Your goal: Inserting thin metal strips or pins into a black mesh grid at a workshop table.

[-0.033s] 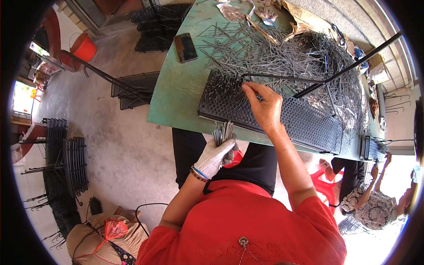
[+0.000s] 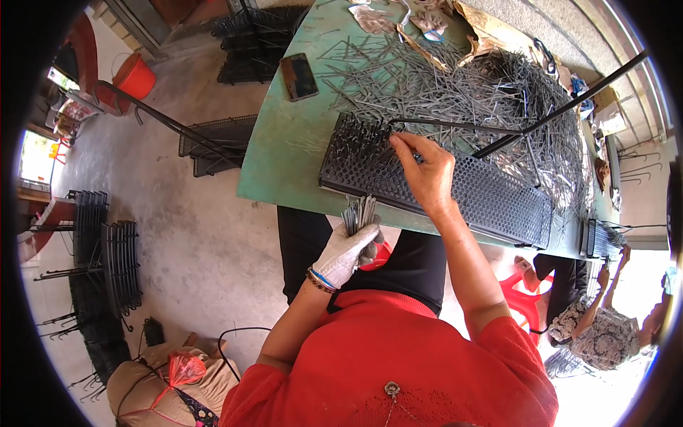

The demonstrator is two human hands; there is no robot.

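Observation:
My left hand, in a whitish work glove, is closed round a bundle of thin grey metal rods just off the table's near edge. A long black metal rack with a perforated top lies along that edge. Many short dark rods stand in the holes at its left end. My bare right hand is over the rack beside these rods, thumb and forefinger pinched together. Whatever lies between those fingertips is too small to make out. Behind the rack spreads a big heap of loose metal rods.
A black bar frame rises over the rack and heap. On the green table lie a phone and cardboard. Black racks and a red bucket stand left. Another person works at far right.

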